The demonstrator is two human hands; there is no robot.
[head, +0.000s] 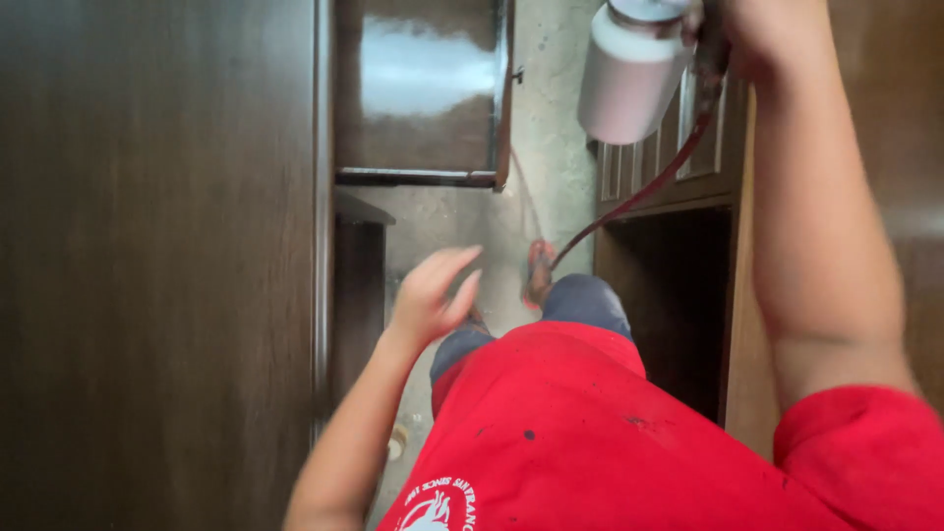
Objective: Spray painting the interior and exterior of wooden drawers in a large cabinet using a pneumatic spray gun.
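Nearest to us is the red shirt (590,442), spotted with dark flecks, filling the bottom of the head view; below it the knees in dark trousers (580,300) and a foot on the concrete floor (551,147). Our right hand (757,39) is raised at the top edge, its grip clamped round the handle of a spray gun whose white cup (629,74) hangs just left of the fist; a dark red hose (649,187) runs from the gun down toward the floor by the foot. Our left hand (433,295) floats free in front of the body, fingers apart and loosely curled, holding nothing and touching nothing; it is blurred, so we cannot be sure of its exact pose. To the left stands a tall dark brown panel (157,246), glossy and wet-looking; a second shiny brown panel (423,88) lies farther off, and a brown cabinet (669,285) with a slatted door and an open dark compartment sits just beside the gun. Judging from this, spraying well here calls for a steady wrist, the cup kept upright, the hose kept clear of the feet and the wet faces, and the free hand kept off the fresh gloss.
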